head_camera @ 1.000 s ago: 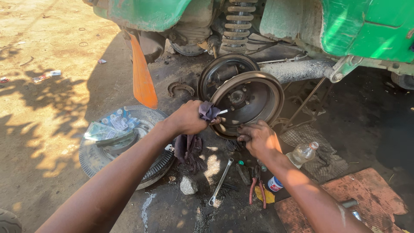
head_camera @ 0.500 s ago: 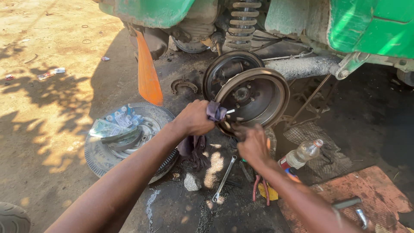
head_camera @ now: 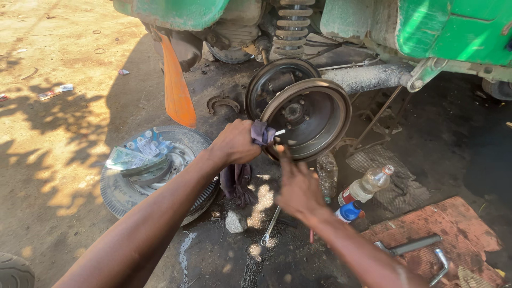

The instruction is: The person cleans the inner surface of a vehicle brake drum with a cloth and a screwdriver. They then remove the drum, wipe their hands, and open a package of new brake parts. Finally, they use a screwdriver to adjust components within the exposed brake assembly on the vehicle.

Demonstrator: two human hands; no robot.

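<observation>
In front of me, low on the oily ground beneath the green vehicle (head_camera: 453, 32), the brake drum (head_camera: 309, 118) stands on its edge, tilted, its open face turned toward me, leaning in front of the round backing plate (head_camera: 274, 80) on the axle. My left hand (head_camera: 234, 143) is closed around a bunched purple rag (head_camera: 262, 132) and a thin light-tipped tool, pressing them against the drum's left rim. More of the rag hangs down dark below my wrist. My right hand (head_camera: 298, 184) is at the drum's lower rim, one finger stretched up and touching the edge; whether the other fingers grip anything I cannot tell.

Just below my hands a spanner (head_camera: 270, 226) lies on the wet ground beside a small pale stone (head_camera: 234, 221). To the right, a clear plastic bottle (head_camera: 367, 185) lies tilted, with a blue-capped container (head_camera: 350, 212) near it. Further right a reddish mat (head_camera: 432, 237) holds a metal wrench (head_camera: 408, 246).

To my left a wheel with its tyre (head_camera: 120, 194) lies flat, carrying curved brake shoes (head_camera: 149, 172) and some packets. Behind it an orange mud flap (head_camera: 177, 88) hangs from the body, a coil spring (head_camera: 290, 26) showing above the drum.
</observation>
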